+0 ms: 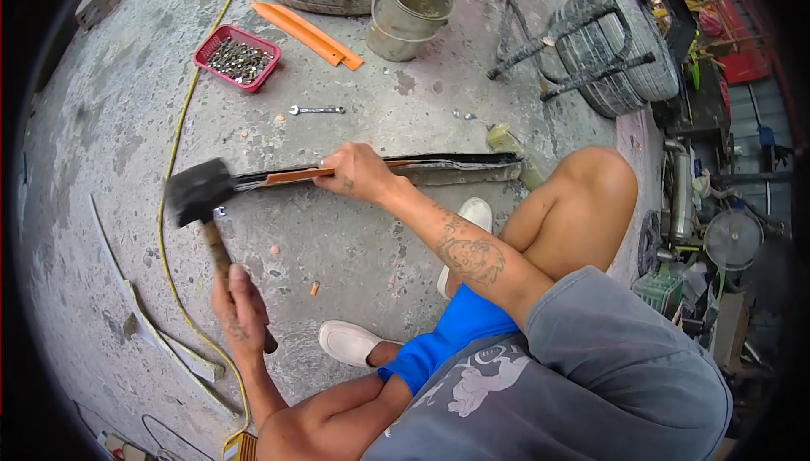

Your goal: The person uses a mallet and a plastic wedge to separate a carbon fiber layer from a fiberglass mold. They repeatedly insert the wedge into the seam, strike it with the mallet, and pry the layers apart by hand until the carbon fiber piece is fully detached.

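Mallet (205, 208), handle gripped in the left hand (240, 315), slants with head far-left, butt near-right; the right hand (359, 172), fingers closed, grips an orange strip (291, 177), long axis left-right, along the dark channel (472, 159) on the floor (371, 263).

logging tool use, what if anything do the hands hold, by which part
Left hand: the mallet, by the lower handle. Right hand: on the orange strip along the dark bar, around mid-length; exact grip hidden.

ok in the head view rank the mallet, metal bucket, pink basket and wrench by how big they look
1. Mallet and metal bucket: too close to rank
2. Pink basket
3. Wrench, clearly smallest
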The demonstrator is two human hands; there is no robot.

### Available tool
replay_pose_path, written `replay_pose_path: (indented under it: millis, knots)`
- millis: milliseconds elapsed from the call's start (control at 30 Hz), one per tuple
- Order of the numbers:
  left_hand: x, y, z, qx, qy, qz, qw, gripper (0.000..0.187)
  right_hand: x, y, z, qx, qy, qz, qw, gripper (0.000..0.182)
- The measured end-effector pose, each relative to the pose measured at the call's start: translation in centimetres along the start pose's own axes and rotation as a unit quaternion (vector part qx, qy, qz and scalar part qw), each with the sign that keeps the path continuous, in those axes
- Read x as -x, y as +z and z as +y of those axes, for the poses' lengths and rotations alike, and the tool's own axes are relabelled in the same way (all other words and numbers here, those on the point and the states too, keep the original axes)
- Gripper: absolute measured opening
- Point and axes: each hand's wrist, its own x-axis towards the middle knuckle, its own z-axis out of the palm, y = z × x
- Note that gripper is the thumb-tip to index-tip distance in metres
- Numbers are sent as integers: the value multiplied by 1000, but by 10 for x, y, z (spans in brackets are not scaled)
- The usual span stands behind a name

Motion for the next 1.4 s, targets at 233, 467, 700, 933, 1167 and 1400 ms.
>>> replay_pose_path:
  millis: [233, 467, 700, 933, 1167, 1400]
  knots:
    - [-3, 8, -13, -67, 50, -27, 996, 25, 9, -2, 5, 32, 19, -8, 999, 23]
    - [4, 30, -24, -153, 114, -32, 981, 21, 11, 3, 6, -15, 13, -12, 1000, 24]
    - [-2, 22, -40, -22, 69, 9, 997, 23, 17, 7, 15, 17, 12, -17, 1000, 22]
    - [-9, 26, -24, 47, 33, 29, 998, 30, 21, -3, 22, 52, 48, -29, 997, 25]
    - [0, 49, -34, 10, 41, -67, 997, 22, 32, -22, 20, 7, 17, 34, 999, 21]
    - [-7, 52, -38, -109, 158, -60, 980, 27, 37, -23, 26, -22, -26, 82, 996, 16]
